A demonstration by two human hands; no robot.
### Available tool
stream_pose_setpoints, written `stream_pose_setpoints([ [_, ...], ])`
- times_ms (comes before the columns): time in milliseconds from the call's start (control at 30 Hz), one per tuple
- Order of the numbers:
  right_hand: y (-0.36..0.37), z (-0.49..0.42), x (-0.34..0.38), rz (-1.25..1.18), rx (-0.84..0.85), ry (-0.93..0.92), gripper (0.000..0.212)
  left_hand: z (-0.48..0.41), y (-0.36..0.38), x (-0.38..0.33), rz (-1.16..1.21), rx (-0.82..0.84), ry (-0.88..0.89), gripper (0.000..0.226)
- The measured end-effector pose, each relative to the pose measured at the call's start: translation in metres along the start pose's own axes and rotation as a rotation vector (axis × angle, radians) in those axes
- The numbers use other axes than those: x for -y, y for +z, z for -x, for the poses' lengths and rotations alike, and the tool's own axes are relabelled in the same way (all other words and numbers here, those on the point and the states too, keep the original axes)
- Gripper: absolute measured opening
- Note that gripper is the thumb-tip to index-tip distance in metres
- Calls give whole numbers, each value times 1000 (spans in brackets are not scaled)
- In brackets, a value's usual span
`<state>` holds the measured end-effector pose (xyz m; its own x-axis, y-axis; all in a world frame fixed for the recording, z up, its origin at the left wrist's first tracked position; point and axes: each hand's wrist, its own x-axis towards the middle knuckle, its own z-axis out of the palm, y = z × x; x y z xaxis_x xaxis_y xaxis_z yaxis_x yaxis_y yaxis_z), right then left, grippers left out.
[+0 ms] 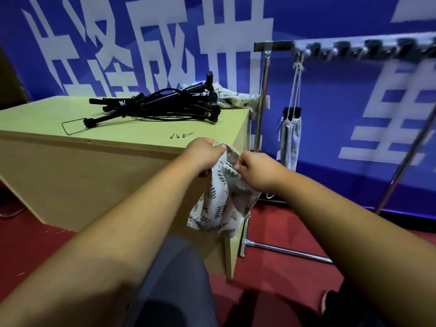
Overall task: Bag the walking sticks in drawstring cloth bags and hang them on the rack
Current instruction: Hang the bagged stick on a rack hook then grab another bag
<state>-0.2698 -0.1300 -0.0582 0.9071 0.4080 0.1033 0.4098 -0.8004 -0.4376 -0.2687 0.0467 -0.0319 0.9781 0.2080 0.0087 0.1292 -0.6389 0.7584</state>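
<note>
My left hand [204, 154] and my right hand [256, 170] both pinch the top edge of a white drawstring cloth bag [219, 204] with a leaf print. The bag hangs below them beside the table's near right corner. A pile of black folded walking sticks [162, 106] lies on the table top. More printed cloth bags [238, 99] lie behind the pile at the table's far right edge. One filled bag [290, 138] hangs by its strings from a hook on the rack [368, 49], black stick ends showing at its mouth.
The light wooden table [70, 161] stands to my left on a red floor. A few small screws [180, 135] lie near its front edge. The rack's metal poles [260, 109] and its floor bar [287, 251] stand right of the table, before a blue banner wall.
</note>
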Motion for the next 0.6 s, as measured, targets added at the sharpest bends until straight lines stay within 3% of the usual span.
stream_pose_setpoints([
  [133,1,23,-24,151,61,3,22,7,31,-3,-44,75,19,41],
  [233,4,33,-46,170,63,69,18,16,55,-8,-103,109,51,15],
  [300,7,40,-63,175,58,111,15,17,72,-7,-163,127,70,19],
  [467,17,50,-98,168,68,169,36,14,114,6,-260,196,78,25],
  [600,38,56,-123,111,74,239,31,10,150,24,-297,294,34,22],
])
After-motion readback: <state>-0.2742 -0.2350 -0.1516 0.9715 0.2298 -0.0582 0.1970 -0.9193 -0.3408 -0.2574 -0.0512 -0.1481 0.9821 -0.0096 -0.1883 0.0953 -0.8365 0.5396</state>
